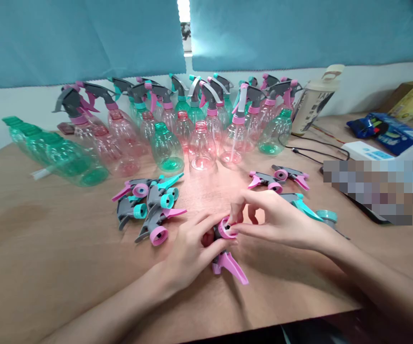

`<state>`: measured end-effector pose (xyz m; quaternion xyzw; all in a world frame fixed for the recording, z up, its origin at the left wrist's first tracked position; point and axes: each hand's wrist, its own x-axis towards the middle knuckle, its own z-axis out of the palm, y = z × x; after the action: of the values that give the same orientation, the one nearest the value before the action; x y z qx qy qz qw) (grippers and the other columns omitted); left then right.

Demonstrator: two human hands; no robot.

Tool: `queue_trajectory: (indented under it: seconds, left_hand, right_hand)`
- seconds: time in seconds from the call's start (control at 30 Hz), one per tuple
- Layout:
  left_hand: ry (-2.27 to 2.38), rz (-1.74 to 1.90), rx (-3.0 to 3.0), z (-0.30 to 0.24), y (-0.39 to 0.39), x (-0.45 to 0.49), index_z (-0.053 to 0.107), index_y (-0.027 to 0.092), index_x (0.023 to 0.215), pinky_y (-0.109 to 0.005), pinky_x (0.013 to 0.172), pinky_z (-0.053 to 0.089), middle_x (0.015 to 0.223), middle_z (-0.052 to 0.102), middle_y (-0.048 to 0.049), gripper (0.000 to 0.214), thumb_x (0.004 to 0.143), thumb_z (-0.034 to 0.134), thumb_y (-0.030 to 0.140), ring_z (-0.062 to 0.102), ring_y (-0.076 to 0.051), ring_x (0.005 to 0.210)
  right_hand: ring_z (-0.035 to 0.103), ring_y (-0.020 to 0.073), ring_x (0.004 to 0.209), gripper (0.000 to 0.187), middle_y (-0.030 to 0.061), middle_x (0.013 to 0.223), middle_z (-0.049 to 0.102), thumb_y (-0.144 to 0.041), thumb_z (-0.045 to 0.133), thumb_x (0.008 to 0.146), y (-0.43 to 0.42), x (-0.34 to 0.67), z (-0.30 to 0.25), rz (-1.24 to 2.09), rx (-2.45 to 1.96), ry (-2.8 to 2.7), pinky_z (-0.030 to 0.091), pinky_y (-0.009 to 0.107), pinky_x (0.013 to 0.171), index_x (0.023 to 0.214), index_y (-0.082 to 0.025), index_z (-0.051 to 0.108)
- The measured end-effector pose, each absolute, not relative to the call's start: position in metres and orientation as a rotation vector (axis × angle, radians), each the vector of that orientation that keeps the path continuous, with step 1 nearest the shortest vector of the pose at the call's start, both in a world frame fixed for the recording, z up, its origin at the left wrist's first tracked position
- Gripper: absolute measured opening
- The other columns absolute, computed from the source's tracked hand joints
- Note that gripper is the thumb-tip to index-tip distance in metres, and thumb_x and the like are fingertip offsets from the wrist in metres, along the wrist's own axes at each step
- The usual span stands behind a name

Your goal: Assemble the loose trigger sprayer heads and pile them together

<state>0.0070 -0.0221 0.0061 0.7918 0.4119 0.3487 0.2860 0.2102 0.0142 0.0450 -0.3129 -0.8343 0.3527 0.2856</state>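
My left hand [195,241] is closed around a grey and pink trigger spray head [233,268], its pink collar turned up toward me. At the mouth of that collar, my right hand [269,217] has thumb and forefinger pinched together; whatever they hold is too small or hidden to make out. Left of my hands lies a pile of loose spray heads [152,203] in grey with pink or turquoise collars. Beyond my right hand rest two pink-and-grey spray heads [278,177], and a turquoise one [326,216] is partly behind my right wrist.
Several clear pink bottles [202,148] and green bottles [168,150] stand at the back, many with spray heads fitted. Green bottles [58,153] line the left. At right are a tall cream bottle [315,105], black cables [321,149], a blue packet [388,134] and a blurred-out flat object [374,191].
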Motion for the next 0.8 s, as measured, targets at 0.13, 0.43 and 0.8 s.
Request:
queue_trajectory:
  seconds: [0.13,0.43,0.8]
  left_hand:
    - [1.095,0.941,2.136,0.006,-0.023,0.009,0.064,0.017,0.109,-0.023,0.069,0.046,0.09,0.063,-0.0012,0.028,0.082,0.069,0.015,0.057,-0.014,0.074]
    - [1.129,1.001,2.067,0.009,-0.024,0.01,0.065,0.018,0.106,-0.027,0.075,0.05,0.093,0.068,-0.0028,0.028,0.079,0.072,0.019,0.062,-0.017,0.079]
    - [1.241,1.272,1.648,0.03,-0.015,0.002,0.059,0.019,0.104,-0.026,0.067,0.056,0.099,0.064,-0.0032,0.024,0.08,0.063,0.02,0.064,-0.015,0.08]
  right_hand:
    - [0.057,0.0079,0.066,0.009,-0.0024,0.078,0.064,-0.009,0.062,0.082,0.013,0.21,0.041,1.081,-0.805,-2.22,0.046,0.018,0.058,0.08,-0.018,0.059]
    - [0.059,0.0096,0.067,0.007,-0.0016,0.08,0.065,-0.02,0.067,0.082,0.01,0.206,0.045,1.106,-0.816,-2.049,0.047,0.021,0.057,0.082,-0.019,0.061]
    - [0.054,0.0096,0.06,0.021,-0.0017,0.073,0.059,-0.035,0.071,0.08,0.023,0.2,0.031,1.085,-1.005,-1.47,0.046,0.021,0.052,0.083,-0.02,0.058]
